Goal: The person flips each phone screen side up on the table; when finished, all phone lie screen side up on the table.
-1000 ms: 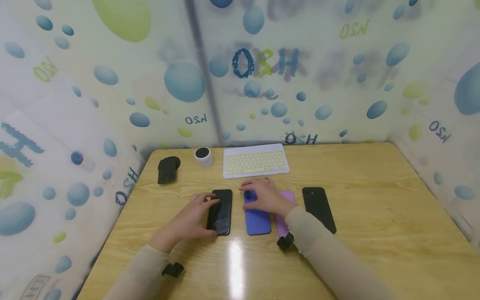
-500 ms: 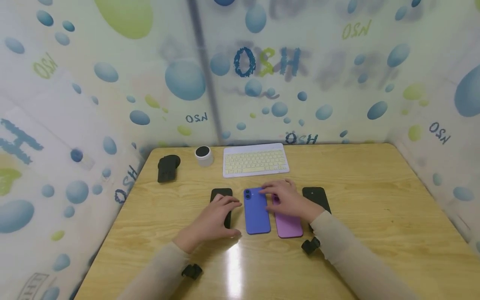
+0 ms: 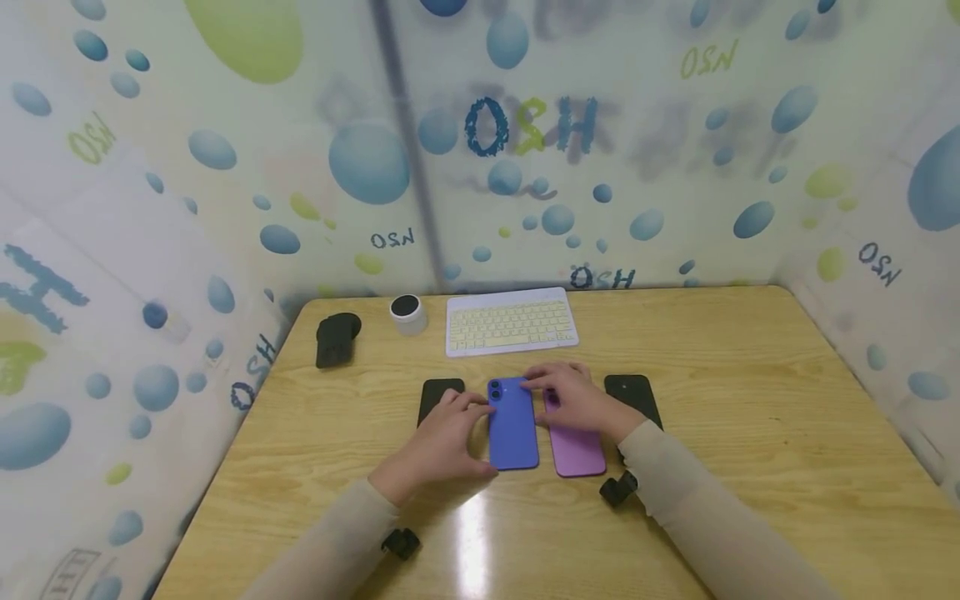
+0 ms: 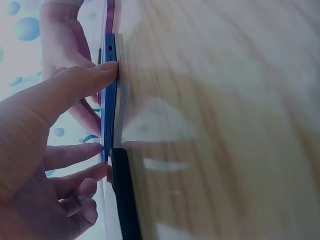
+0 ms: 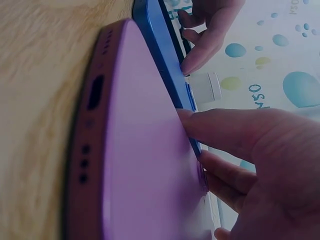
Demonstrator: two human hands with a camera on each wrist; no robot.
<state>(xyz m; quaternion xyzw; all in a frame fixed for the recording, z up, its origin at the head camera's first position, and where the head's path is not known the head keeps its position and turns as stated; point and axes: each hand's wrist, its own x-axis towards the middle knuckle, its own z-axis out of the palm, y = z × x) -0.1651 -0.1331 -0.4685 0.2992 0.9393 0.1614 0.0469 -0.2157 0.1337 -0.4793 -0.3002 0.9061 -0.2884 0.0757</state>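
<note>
A blue smartphone (image 3: 513,437) lies face down, camera bump at its upper left. My left hand (image 3: 442,442) reaches over a black smartphone (image 3: 438,392), thumb and fingers spread along the blue phone's left side. In the left wrist view its thumb (image 4: 102,75) touches the blue phone's edge. Above a pink-purple smartphone (image 3: 579,454), my right hand (image 3: 577,406) extends thumb and fingers to the blue phone's upper right edge; its thumb (image 5: 215,129) shows in the right wrist view. Another black smartphone (image 3: 632,392) lies partly hidden beneath the right forearm.
A white keyboard (image 3: 512,323) lies behind the phones on the wooden table (image 3: 750,417). Left of it stand a small white jar (image 3: 409,320) with a dark top and a black object (image 3: 336,340). Patterned walls surround the table's back and sides.
My left hand has moved right from the left black phone to the blue phone's left side. My right hand has shifted right, off the blue phone's camera area to its right edge.
</note>
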